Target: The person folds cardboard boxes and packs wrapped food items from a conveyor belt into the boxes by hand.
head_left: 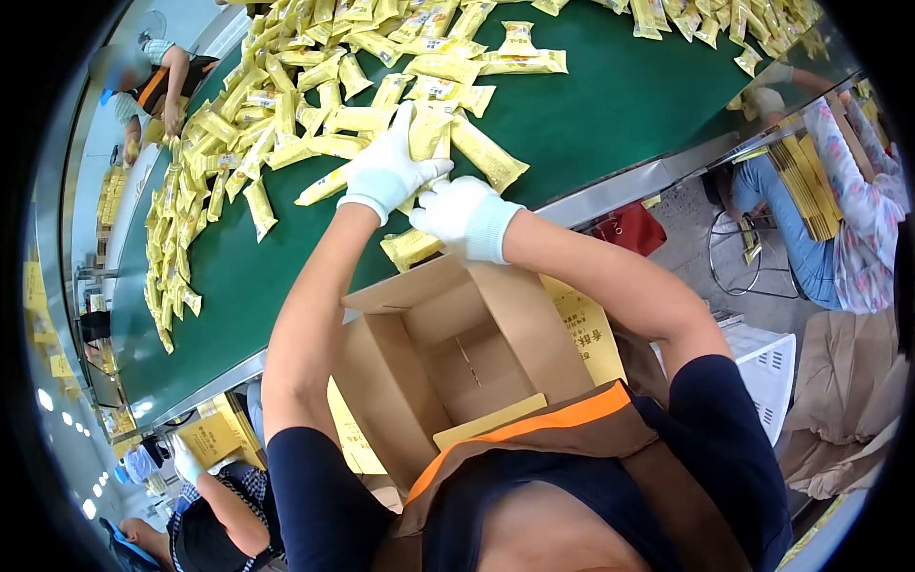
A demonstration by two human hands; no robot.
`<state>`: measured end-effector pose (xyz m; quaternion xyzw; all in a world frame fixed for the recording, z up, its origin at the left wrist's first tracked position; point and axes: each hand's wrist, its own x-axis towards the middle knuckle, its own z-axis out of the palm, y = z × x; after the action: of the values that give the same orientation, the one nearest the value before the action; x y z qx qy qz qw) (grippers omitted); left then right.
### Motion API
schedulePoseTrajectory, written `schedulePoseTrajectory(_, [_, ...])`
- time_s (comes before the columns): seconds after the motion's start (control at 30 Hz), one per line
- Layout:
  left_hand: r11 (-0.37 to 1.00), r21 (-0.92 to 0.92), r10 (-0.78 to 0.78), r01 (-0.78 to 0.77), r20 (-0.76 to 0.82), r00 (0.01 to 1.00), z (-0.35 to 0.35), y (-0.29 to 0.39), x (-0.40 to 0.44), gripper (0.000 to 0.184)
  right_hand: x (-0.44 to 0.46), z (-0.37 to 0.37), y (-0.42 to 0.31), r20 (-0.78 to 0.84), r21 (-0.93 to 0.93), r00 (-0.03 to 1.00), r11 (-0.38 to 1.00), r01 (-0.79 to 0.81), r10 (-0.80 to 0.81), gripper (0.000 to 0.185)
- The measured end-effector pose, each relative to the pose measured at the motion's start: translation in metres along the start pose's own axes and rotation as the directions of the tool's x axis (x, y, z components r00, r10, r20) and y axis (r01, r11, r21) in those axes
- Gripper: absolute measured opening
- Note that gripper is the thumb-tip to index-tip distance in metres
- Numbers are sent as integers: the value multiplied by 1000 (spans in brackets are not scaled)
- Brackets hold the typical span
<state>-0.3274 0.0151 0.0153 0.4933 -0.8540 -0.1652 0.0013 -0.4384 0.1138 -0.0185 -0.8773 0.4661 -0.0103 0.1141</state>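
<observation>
My left hand, in a white glove, is closed on a yellow wrapped snack packet over the green conveyor belt. Beside it my right hand, also gloved, has its fingers curled round the near end of packets between the two hands; its fingertips are partly hidden. Another packet lies just beyond my right hand, and one more sits at the belt's near edge below my hands. Against my body stands an opened cardboard box, flaps spread, no packets visible inside.
Piled packets cover the belt's left and far parts. A metal rail edges it. A co-worker stands across at left, another at lower left, and a person at right near a stool. A white crate is at right.
</observation>
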Motion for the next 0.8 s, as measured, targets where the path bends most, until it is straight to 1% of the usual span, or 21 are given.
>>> schedulePoseTrajectory(0.03, [999,21,-49,49,5,999,0,4,0,99,1,-1,0,5,5,1000,1000,1,-1,31])
schedulePoseTrajectory(0.13, [997,78,5,1,-83,997,13,-11,5,85,-9,-5,2,-35,14,999,1000,-16,16,29])
schedulePoseTrajectory(0.2, [984,172,44,-37,-34,998,6,-22,-8,72,-30,-14,13,-53,32,998,999,-16,18,28])
schedulePoseTrajectory(0.23, [975,217,60,-57,-9,998,1,-27,-18,66,-42,-14,26,-62,66,992,992,-104,108,28])
schedulePoseTrajectory(0.27, [968,247,33,-42,40,999,-9,-36,-33,59,-56,-13,41,-57,103,978,976,-194,200,28])
schedulePoseTrajectory(0.33, [960,280,-44,8,122,992,-15,-68,-61,55,-84,-23,69,-38,27,920,920,-390,391,32])
schedulePoseTrajectory(0.37, [971,237,3,-28,105,994,-11,-91,-76,53,-96,-23,84,-82,32,923,927,-375,376,34])
schedulePoseTrajectory(0.4, [987,162,-41,19,132,990,-11,-104,-84,54,-104,-23,95,-130,35,923,932,-361,362,37])
schedulePoseTrajectory(0.43, [988,137,-83,71,83,993,-8,-107,-92,54,-106,-21,99,-149,76,932,943,-323,331,45])
schedulePoseTrajectory(0.47, [986,109,-133,129,31,991,-6,-110,-98,54,-106,-21,102,-197,111,922,942,-316,333,45])
schedulePoseTrajectory(0.53, [997,9,-81,82,-63,995,1,-112,-103,55,-97,-26,98,-288,182,902,943,-279,322,46])
schedulePoseTrajectory(0.57, [998,-38,-63,59,-109,992,4,-113,-107,56,-95,-29,93,-265,113,894,932,-344,362,41])
schedulePoseTrajectory(0.67, [983,183,0,31,-165,986,23,-106,-108,60,-95,-14,70,-244,-62,895,915,-399,374,34])
schedulePoseTrajectory(0.7, [975,216,-9,48,-177,984,24,-101,-109,64,-103,-15,63,-338,-130,906,941,-313,255,31])
schedulePoseTrajectory(0.73, [973,233,50,4,-226,973,27,-101,-111,64,-107,-6,64,-437,-108,882,963,-248,178,35])
schedulePoseTrajectory(0.8, [948,315,125,-41,-252,960,30,-95,-121,66,-119,0,68,-385,-62,912,982,-176,139,38])
